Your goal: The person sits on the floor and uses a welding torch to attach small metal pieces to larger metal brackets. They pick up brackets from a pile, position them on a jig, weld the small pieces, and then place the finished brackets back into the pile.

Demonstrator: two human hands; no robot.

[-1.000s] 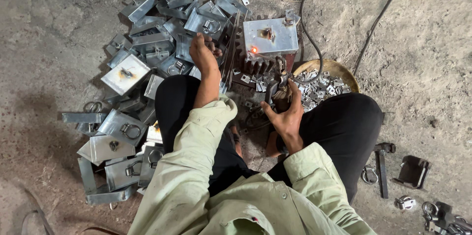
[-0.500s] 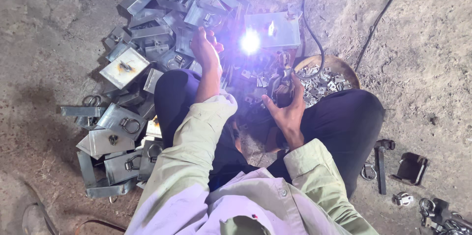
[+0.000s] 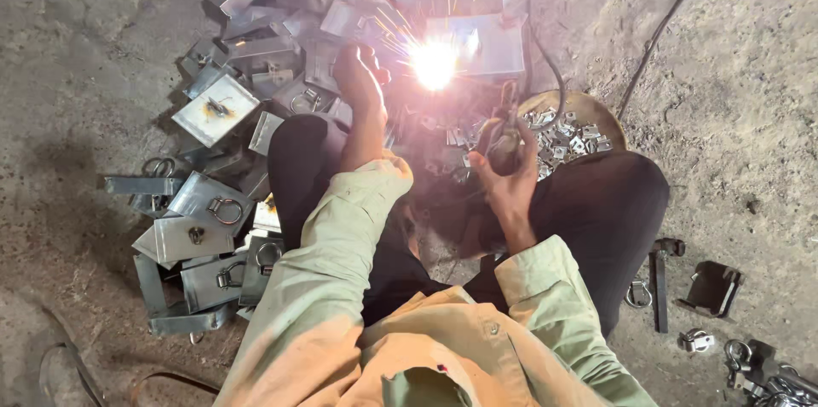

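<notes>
Sparks fly off a white-hot weld flash [image 3: 433,63] right at the near edge of a square steel plate [image 3: 487,45] sitting on the far side of the dirt floor [image 3: 733,109]. Person is squatting over it in a pale green shirt and dark trousers. Right hand [image 3: 503,181] is closed around the welding electrode holder [image 3: 504,130], with its black cable [image 3: 545,66] looping away behind the plate. Left hand [image 3: 360,76] is stretched out just left of the flash, fingers curled, resting by the workpiece; can't tell if it's actually gripping anything because of the glare.

Left of the person's knee there's a big heap of finished metal brackets [image 3: 204,211], several with ring loops on them. On the right, just beside the holder, a round pan of small metal bits [image 3: 571,130]. Near right on the floor: a hammer [image 3: 658,275], a dark bracket [image 3: 712,289] and some loose shackles [image 3: 694,340].
</notes>
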